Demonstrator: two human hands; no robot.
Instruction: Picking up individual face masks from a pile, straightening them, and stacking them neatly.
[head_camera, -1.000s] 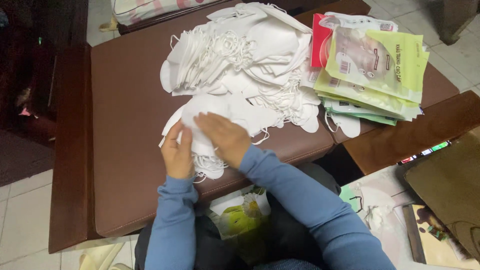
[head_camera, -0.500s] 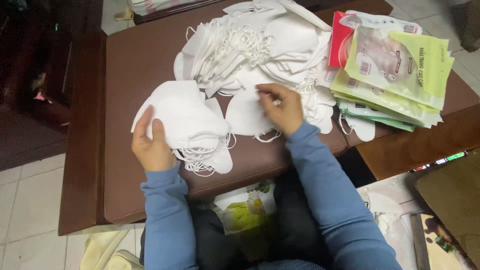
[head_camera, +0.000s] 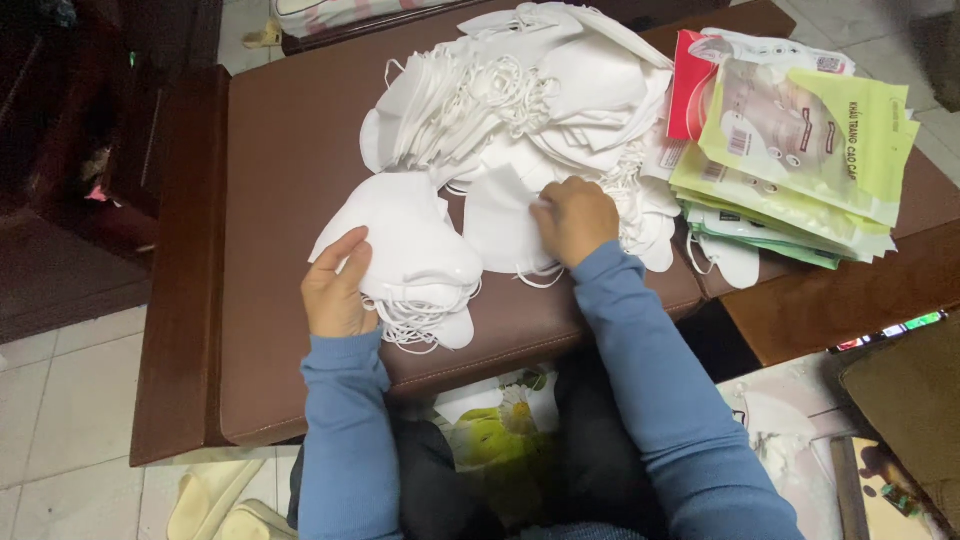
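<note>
On the brown padded bench (head_camera: 290, 180), a large heap of white face masks (head_camera: 510, 90) spreads across the far middle, ear loops tangled on top. Just right of the heap lies a pile of green and red printed packets (head_camera: 800, 170), fanned and overlapping. Nearer the person, a small stack of white masks (head_camera: 415, 245) sits by the front edge, loops hanging beneath it. The left hand (head_camera: 335, 290) grips that stack's left side, thumb on top. The right hand (head_camera: 575, 220), well apart from the left, presses curled fingers on a single mask (head_camera: 500, 225) at the heap's near edge.
</note>
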